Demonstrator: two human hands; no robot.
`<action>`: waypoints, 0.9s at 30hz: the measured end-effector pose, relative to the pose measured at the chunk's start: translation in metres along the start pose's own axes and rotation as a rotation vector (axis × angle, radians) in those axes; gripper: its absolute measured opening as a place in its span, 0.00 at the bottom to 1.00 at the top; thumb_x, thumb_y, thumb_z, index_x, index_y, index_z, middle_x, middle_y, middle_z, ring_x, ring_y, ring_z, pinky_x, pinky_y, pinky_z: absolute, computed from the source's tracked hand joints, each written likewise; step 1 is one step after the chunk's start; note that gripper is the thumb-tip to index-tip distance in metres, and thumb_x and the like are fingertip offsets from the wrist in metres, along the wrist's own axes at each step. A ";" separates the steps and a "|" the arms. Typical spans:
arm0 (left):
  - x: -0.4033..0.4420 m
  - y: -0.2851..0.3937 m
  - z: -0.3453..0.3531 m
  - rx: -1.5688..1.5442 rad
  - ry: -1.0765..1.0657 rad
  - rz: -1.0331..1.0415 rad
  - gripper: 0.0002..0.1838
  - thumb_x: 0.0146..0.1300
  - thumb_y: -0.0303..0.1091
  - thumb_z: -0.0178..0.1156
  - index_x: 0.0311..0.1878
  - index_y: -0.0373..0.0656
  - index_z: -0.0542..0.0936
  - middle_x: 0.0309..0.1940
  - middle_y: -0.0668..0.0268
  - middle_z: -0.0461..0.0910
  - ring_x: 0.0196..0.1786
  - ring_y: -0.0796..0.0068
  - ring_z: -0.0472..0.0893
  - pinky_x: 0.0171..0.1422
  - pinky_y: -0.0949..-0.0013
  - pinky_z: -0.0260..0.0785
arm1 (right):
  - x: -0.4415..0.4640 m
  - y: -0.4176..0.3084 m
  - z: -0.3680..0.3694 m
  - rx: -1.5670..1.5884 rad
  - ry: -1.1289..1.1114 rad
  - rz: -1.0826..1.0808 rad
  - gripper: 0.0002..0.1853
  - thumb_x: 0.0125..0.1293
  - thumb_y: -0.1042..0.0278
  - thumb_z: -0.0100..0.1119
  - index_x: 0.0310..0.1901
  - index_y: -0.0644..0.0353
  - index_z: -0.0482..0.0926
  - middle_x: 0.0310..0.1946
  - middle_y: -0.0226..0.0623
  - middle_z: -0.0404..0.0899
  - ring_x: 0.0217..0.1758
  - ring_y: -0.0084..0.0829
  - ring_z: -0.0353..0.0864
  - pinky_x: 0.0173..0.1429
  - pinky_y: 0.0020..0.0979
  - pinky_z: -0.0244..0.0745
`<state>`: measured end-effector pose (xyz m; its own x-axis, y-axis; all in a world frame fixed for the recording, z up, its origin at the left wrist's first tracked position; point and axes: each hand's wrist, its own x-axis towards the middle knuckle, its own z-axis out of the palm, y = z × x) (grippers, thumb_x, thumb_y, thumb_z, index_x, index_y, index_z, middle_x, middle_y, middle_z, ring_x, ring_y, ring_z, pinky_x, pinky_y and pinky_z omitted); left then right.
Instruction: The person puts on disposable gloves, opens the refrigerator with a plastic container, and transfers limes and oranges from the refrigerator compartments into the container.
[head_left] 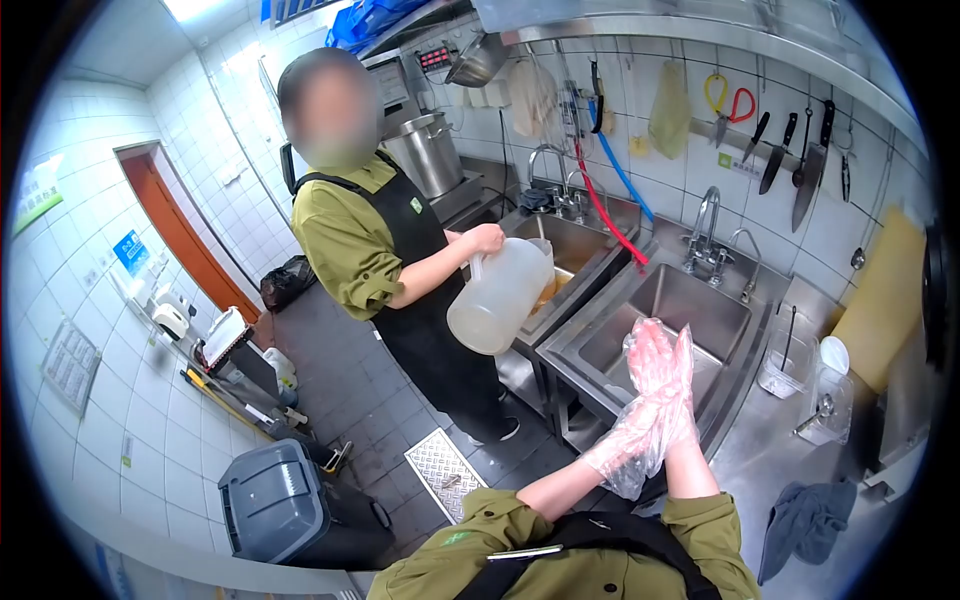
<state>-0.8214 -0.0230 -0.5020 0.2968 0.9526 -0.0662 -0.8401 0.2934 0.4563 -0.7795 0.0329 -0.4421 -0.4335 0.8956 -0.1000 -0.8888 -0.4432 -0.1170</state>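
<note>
Both hands wear loose, clear plastic gloves and touch each other over the front of the right sink (700, 318). My left hand (650, 358) lies against my right hand (684, 375), fingers stretched out and pointing away from me. The fingers of my right hand also extend upward, flat beside the left. No object shows between the palms, though the contact side is hidden. Crumpled glove plastic (628, 470) hangs around the wrists.
A co-worker (400, 230) on the left holds a large translucent pitcher (500, 300) at the left sink (565, 243). Plastic containers (785, 370) and a dark cloth (808, 525) are on the right counter. Knives (812, 180) hang behind. A grey bin (275, 500) stands lower left.
</note>
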 end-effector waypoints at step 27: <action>-0.371 0.131 -0.164 -0.285 0.920 1.037 0.03 0.51 0.25 0.55 0.29 0.36 0.76 0.22 0.62 0.78 0.24 0.70 0.77 0.31 0.71 0.73 | 0.089 0.169 0.112 -0.654 -0.589 0.182 0.34 0.62 0.74 0.47 0.67 0.61 0.44 0.41 0.39 0.75 0.32 0.22 0.76 0.41 0.24 0.76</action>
<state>-1.1160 -0.3246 -0.5637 -0.8075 0.4211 -0.4130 -0.5850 -0.6612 0.4698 -0.9845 0.0421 -0.3604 -0.7252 0.6041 0.3304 -0.6148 -0.3521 -0.7057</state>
